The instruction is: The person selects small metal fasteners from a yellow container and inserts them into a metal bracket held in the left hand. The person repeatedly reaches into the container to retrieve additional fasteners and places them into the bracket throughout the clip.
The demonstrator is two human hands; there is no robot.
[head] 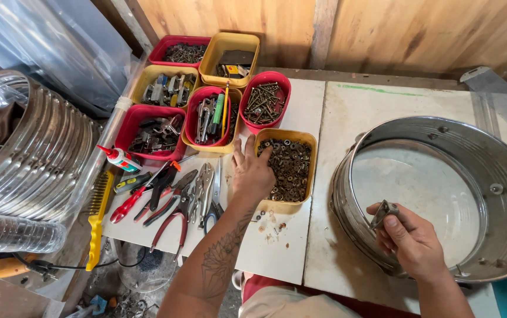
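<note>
Left hand (252,171) spread over the yellow tray of rusty nuts (289,169); right hand (413,240) pinches what looks like a small metal bracket (383,213) — pick one nut cleanly.

Both forearms are bare — no sleeves, gloves, watch or rings show; the left forearm (221,259) carries a dark line tattoo of a leafy, flower-like figure running along its inner side toward the wrist; the left hand (252,175) and the right hand (413,241) are bare, nails short; below — red shorts (259,284) and a beige cloth (289,305) at the lap.
</note>
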